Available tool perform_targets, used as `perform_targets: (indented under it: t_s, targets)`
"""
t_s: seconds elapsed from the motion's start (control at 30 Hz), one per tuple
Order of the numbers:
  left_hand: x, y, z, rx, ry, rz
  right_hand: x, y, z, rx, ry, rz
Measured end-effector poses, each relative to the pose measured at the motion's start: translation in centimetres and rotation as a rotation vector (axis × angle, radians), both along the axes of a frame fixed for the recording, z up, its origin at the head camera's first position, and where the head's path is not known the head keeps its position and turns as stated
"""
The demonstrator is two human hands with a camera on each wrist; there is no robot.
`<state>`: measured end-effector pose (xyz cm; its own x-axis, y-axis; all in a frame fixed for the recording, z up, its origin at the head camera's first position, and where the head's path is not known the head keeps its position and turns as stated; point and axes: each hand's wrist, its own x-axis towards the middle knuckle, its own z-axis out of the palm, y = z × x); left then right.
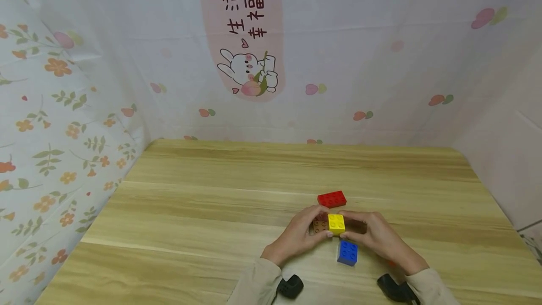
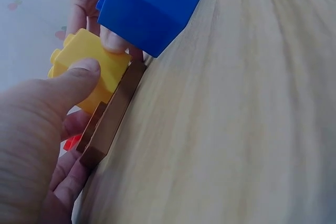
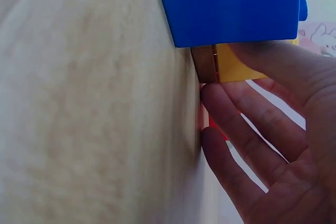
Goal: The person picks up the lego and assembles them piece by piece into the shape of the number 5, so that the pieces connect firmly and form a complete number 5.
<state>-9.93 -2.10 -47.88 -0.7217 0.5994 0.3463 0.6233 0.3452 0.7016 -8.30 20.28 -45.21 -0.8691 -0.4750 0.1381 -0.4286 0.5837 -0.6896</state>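
Note:
A yellow building brick with studs on top sits on one end of a flat brown brick, which lies on the table. My left hand pinches the yellow brick from the left, its thumb against the near face and its other fingers behind the bricks. From the right, my right hand pinches the same brick between thumb and fingers, the lower fingertips down at the table. Close in front of both hands stands a blue brick, which partly hides the yellow one in the wrist views.
A red brick lies just beyond the hands. Under my right wrist shows a bit of an orange piece. Black wrist devices sit at both sleeves. Printed cloth hangs behind the wooden table.

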Motion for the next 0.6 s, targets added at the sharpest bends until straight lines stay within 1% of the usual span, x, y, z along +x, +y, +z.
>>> perform_targets:
  t_s: [0.13,0.27,0.47,0.6]
  targets:
    - [0.09,-0.03,0.08,-0.011,0.013,0.014,-0.08,-0.06,-0.21,-0.001,0.029,0.014]
    - [0.13,-0.01,0.09,-0.02,0.008,0.023,-0.12,-0.07,-0.25,-0.002,0.029,0.024]
    - [0.14,0.21,0.16,-0.041,0.018,0.032,-0.1,-0.14,-0.17,0.018,0.042,0.002]
    - [0.22,0.29,0.06,-0.045,0.031,0.048,-0.08,-0.35,-0.23,0.011,0.069,0.006]
